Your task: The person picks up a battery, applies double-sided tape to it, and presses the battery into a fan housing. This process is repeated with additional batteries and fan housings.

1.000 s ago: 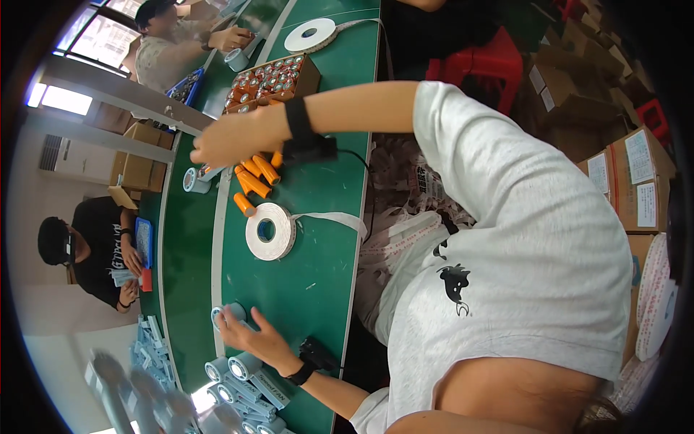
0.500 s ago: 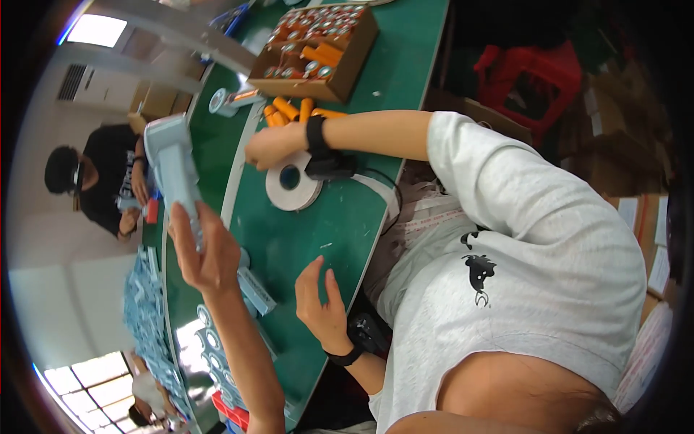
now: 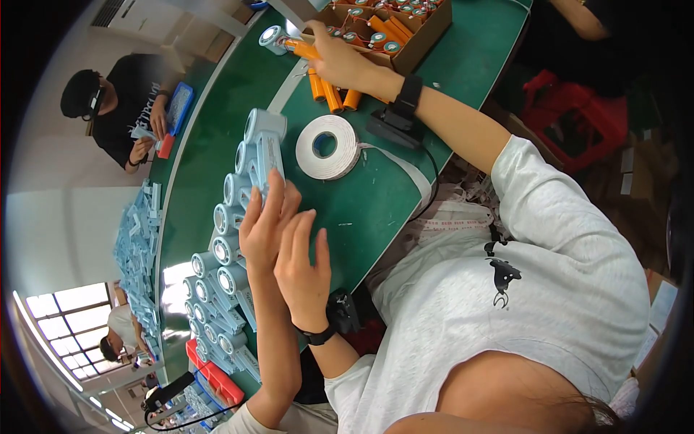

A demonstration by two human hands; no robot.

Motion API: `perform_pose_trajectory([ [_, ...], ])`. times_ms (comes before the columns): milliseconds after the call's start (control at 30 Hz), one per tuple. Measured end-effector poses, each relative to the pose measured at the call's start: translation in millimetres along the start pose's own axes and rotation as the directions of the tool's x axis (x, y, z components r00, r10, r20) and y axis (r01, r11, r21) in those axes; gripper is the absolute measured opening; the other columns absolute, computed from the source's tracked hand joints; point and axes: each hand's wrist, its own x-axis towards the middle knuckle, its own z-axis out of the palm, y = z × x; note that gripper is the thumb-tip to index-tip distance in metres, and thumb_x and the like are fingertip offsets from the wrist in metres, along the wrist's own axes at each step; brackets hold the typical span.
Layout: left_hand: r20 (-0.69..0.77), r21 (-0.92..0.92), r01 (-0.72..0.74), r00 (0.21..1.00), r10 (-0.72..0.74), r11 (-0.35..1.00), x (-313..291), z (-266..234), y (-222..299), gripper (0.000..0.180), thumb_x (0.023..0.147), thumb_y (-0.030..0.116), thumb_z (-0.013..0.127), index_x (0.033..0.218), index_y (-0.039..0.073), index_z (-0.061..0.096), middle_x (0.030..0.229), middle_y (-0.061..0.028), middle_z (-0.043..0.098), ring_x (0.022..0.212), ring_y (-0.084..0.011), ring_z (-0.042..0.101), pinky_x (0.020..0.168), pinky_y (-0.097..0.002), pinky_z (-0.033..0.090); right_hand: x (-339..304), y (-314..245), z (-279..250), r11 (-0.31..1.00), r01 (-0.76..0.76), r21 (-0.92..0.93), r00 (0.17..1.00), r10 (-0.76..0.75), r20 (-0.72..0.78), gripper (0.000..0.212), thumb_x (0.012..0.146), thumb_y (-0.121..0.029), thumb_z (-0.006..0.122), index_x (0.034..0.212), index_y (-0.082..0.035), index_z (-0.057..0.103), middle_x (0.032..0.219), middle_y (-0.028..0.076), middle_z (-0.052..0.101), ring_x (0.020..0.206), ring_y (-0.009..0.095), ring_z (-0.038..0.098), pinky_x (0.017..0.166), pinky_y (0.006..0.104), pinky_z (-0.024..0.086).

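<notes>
My right hand [image 3: 340, 61] reaches to the far side of the bench, its fingers closed on an orange cylindrical battery [image 3: 300, 49]. That battery runs toward a light-blue round head [image 3: 272, 40] lying on the bench. Several loose orange batteries [image 3: 332, 94] lie just below this hand. My left hand [image 3: 302, 271] hovers over the bench edge with fingers stretched out, holding nothing. Right beside it, a co-worker's hand [image 3: 267, 228] is on a light-blue handheld device [image 3: 269, 148] at the end of a row of similar round-headed devices [image 3: 224, 217].
A cardboard box [image 3: 405, 54] of orange batteries stands by my right hand. A white tape roll [image 3: 327, 147] lies on the green bench [image 3: 376, 195]. A black cabled device [image 3: 394, 129] sits by my right wrist. A red holder [image 3: 213, 372] and a seated co-worker [image 3: 123, 108] are leftward.
My right hand has moved from beside the tape roll to the orange battery. The co-worker's hand has lowered a light-blue device to the row. My left hand stays open; the view has shifted.
</notes>
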Motion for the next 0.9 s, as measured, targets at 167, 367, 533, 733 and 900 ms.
perform_pose_trajectory([
  [167,0.428,-0.864,0.503,0.710,-0.559,-0.024,51.4,-73.6,14.0,0.031,0.075,0.007,0.061,0.105,-0.001,0.055,0.108,-0.0188,0.056,0.100,-0.0333,0.053,0.091,-0.0391,0.038,-2.4,22.2,-11.8,0.996,0.091,0.021,0.986,-0.093,0.138,0.033,0.074,-0.021,0.063,0.095,0.003,0.054,0.075,0.018,0.058,0.072,0.030,0.058,0.064,0.0349,0.045],
  [367,0.314,-0.887,0.445,0.776,-0.547,0.123,80.5,-14.1,39.9,0.040,0.076,0.011,0.062,0.111,-0.002,0.049,0.118,-0.0186,0.048,0.111,-0.0380,0.042,0.094,-0.0407,0.033,-38.6,-11.5,-37.0,0.944,-0.004,0.329,0.930,-0.118,0.349,0.032,0.074,-0.025,0.064,0.086,0.003,0.054,0.072,0.014,0.057,0.066,0.024,0.057,0.060,0.0332,0.044],
  [533,0.189,-0.956,0.249,0.928,-0.321,0.157,91.1,0.4,51.5,0.045,0.073,0.012,0.065,0.110,-0.005,0.046,0.121,-0.0207,0.041,0.114,-0.0403,0.033,0.097,-0.0444,0.029,-92.9,-20.5,-90.7,0.859,-0.371,0.353,0.891,0.222,0.396,0.034,0.073,-0.028,0.067,0.083,0.002,0.054,0.068,0.011,0.055,0.056,0.017,0.051,0.053,0.0305,0.041],
  [733,0.076,-0.948,0.161,0.952,-0.296,0.276,91.5,-18.0,38.2,0.046,0.070,0.016,0.069,0.105,-0.004,0.047,0.107,-0.0171,0.049,0.102,-0.0326,0.043,0.096,-0.0448,0.028,-133.8,-24.4,-93.2,0.957,-0.277,0.079,0.917,0.240,0.318,0.033,0.070,-0.027,0.069,0.071,0.003,0.053,0.059,0.009,0.050,0.051,0.014,0.045,0.050,0.0298,0.037],
  [900,0.031,-0.940,0.215,0.826,-0.562,0.264,88.1,-28.3,41.9,0.039,0.070,0.017,0.070,0.098,-0.001,0.050,0.092,-0.0109,0.056,0.091,-0.0262,0.050,0.096,-0.0421,0.022,-146.8,-44.6,-88.9,0.854,-0.323,0.409,0.940,0.240,0.242,0.032,0.068,-0.023,0.070,0.064,0.003,0.051,0.052,0.009,0.047,0.049,0.014,0.044,0.050,0.0298,0.037],
])
